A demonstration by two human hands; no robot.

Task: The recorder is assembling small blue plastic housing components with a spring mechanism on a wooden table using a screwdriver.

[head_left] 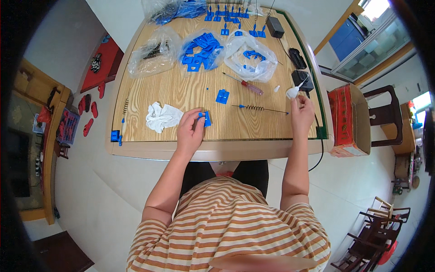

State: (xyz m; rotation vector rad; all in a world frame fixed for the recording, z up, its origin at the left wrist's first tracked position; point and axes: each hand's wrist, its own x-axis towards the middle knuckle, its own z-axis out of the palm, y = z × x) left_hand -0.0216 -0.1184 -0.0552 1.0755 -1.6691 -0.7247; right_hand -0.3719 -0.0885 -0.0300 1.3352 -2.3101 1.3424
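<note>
A small blue plastic piece [206,119] lies on the wooden table [181,95] near its front edge, pinched at its left side by the left hand [190,129], whose fingers curl over it. The right hand [302,111] is raised further right, fingers closed on the base of a small white squeeze bottle [293,92] (its thin nozzle tilts up to the right).

Between the 2 hands lies a long coil spring on a wire [260,108] with a blue end – just behind it, a second flat blue piece [222,96] and a red-handled screwdriver [244,83]. A crumpled white cloth [162,116] sits just left of the left hand. Further back are 3 clear bags [201,53] – 2 with blue parts showing inside.
</note>
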